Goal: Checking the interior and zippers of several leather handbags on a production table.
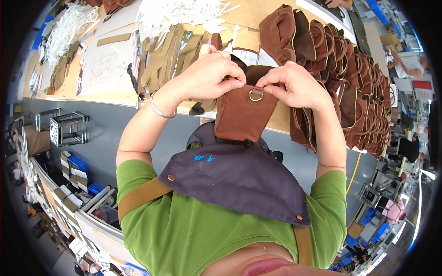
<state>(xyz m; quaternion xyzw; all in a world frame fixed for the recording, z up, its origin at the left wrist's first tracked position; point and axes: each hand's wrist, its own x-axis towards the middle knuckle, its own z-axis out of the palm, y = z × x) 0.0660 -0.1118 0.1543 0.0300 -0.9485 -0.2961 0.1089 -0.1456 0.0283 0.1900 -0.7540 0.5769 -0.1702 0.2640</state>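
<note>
A brown bag (244, 115) hangs in front of me with its end panel facing me. A small metal D-ring (255, 95) is fixed near the top of that panel. My left hand (214, 73) pinches the panel's upper edge between thumb and fingers, left of the ring. On the other side of the ring, my right hand (294, 85) grips the same edge with thumb and bent fingers. The two hands are close together but apart. Behind them the dark opening of the bag shows in part; its far side is mostly hidden.
Many brown bags (359, 106) are packed in rows on the table at the right. Olive-brown strips (159, 64) lie left of my hands, with white tape heaps (179, 16) beyond. A metal stool (69, 129) stands on the floor at left. Other people work farther off at right.
</note>
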